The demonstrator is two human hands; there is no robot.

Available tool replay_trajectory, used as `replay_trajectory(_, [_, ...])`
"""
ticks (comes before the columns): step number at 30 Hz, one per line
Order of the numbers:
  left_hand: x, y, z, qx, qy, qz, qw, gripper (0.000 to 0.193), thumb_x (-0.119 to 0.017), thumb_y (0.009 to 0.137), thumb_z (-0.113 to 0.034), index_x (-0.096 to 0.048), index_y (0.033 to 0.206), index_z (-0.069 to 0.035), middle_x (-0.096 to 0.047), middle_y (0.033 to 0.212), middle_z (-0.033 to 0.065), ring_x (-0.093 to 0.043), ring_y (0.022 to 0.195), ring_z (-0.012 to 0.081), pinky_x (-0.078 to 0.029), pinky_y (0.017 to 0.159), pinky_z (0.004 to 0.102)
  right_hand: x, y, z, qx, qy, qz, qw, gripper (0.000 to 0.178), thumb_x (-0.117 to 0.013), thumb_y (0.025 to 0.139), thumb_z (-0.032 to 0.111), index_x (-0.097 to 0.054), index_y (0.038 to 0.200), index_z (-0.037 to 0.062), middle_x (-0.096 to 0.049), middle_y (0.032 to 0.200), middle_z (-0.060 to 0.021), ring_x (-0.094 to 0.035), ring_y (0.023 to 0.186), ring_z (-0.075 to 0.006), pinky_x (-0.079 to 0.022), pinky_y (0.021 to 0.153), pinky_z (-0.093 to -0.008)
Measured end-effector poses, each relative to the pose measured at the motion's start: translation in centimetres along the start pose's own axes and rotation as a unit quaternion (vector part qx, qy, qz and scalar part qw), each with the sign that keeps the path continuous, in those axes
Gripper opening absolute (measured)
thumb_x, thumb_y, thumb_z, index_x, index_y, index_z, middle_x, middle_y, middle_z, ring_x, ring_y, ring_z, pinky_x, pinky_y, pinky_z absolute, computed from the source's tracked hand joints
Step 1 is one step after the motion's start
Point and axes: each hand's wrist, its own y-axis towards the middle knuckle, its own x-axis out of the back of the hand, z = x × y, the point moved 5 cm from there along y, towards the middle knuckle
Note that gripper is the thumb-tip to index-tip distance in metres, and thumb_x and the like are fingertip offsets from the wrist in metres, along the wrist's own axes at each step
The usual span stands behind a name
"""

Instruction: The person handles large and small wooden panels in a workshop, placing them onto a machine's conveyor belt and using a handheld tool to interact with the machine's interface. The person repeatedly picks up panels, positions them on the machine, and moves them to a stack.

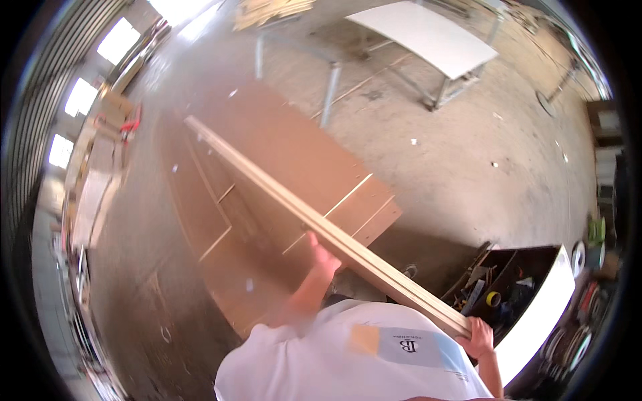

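Observation:
A bundle of long pale wooden strips (pixel 287 198) runs diagonally in front of my body, from the far left down to my right side. My right hand (pixel 478 337) is closed around its near end. Farther along, my left hand (pixel 323 258) grips the bundle from its near side, thumb showing and the other fingers partly hidden. Below the bundle lie large brown panels (pixel 287 137), with thin pale lines or strips across them.
At my right stands an open dark box (pixel 540 257) with a white side, holding tools and a yellow tape roll (pixel 493 298). A white-topped table (pixel 428 37) and a metal frame stand (pixel 331 93) are ahead. Stacked boards (pixel 97 180) line the left wall.

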Motion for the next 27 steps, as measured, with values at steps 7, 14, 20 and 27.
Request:
replay_trajectory(7, [-12.8, 3.3, 7.7, -0.01, 0.023, 0.038, 0.999, 0.08, -0.041, 0.098, -0.073, -0.044, 0.151, -0.014, -0.049, 0.152, 0.0041, -0.045, 0.139, 0.0276, -0.033, 0.118, 0.0488, 5.5, 7.1, -12.6, 0.047, 0.04, 0.04, 0.997, 0.083, -0.075, 0.083, 0.05, -0.044, 0.15, 0.0125, -0.049, 0.151, -0.0096, -0.044, 0.14, -0.0295, -0.033, 0.117, -0.0441])
replay_trajectory(14, [-27.9, 8.0, 14.5, -0.033, 0.116, 0.106, 0.987, 0.086, -0.032, 0.099, -0.074, -0.029, 0.159, -0.013, -0.036, 0.162, 0.0042, -0.035, 0.146, 0.0261, -0.026, 0.122, 0.0464, 11.0, 14.5, -19.0, 0.043, 0.066, -0.177, 0.981, 0.086, -0.085, 0.07, 0.037, -0.05, 0.143, 0.0068, -0.051, 0.151, -0.0121, -0.048, 0.14, -0.0287, -0.035, 0.119, -0.0456])
replay_trajectory(20, [-31.9, 21.4, 22.2, -0.003, 0.16, 0.065, 0.985, 0.088, -0.036, 0.095, -0.078, -0.034, 0.156, -0.015, -0.039, 0.158, 0.0024, -0.038, 0.142, 0.0246, -0.028, 0.121, 0.0454, 12.5, 23.8, -27.0, -0.03, 0.072, -0.296, 0.952, 0.066, -0.083, 0.061, 0.019, -0.063, 0.123, 0.0086, -0.066, 0.13, -0.0097, -0.062, 0.122, -0.0285, -0.046, 0.109, -0.0441])
replay_trajectory(27, [-37.2, 39.4, 34.9, 0.049, 0.237, 0.102, 0.965, 0.09, -0.043, 0.087, -0.085, -0.045, 0.149, -0.019, -0.048, 0.15, -0.002, -0.042, 0.136, 0.0223, -0.031, 0.118, 0.0465, 18.9, 30.8, -36.7, -0.118, 0.073, -0.291, 0.947, 0.06, -0.079, 0.06, 0.022, -0.065, 0.118, 0.0109, -0.071, 0.118, -0.0095, -0.066, 0.111, -0.0319, -0.052, 0.098, -0.0439])
